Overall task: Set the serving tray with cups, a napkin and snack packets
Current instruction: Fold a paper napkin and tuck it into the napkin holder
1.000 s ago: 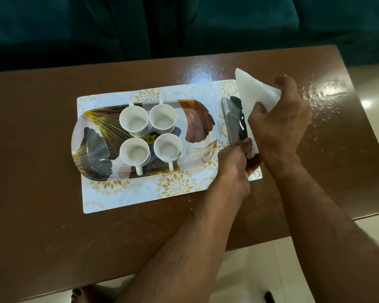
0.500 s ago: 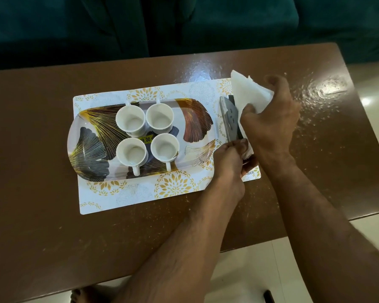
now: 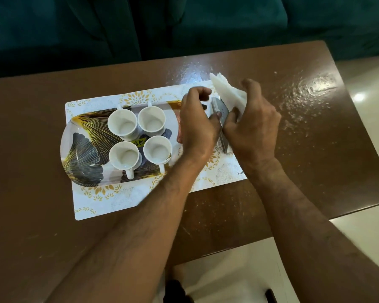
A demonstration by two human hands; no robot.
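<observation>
Four white ceramic cups (image 3: 138,136) already stood on the oval leaf-patterned serving tray (image 3: 83,154) while the right hand (image 3: 253,125) gripped a white paper napkin (image 3: 228,90) beside it, the left hand (image 3: 198,123) steadying a grey napkin holder (image 3: 220,110), snack packets unseen.

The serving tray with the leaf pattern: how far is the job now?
Done: four white ceramic cups stand on the oval leaf-patterned tray. In hand: the right hand holds a white paper napkin beside a grey holder-like object, which the left hand touches. Left: the napkin is not yet on the tray, and no snack packets are in view.
</observation>
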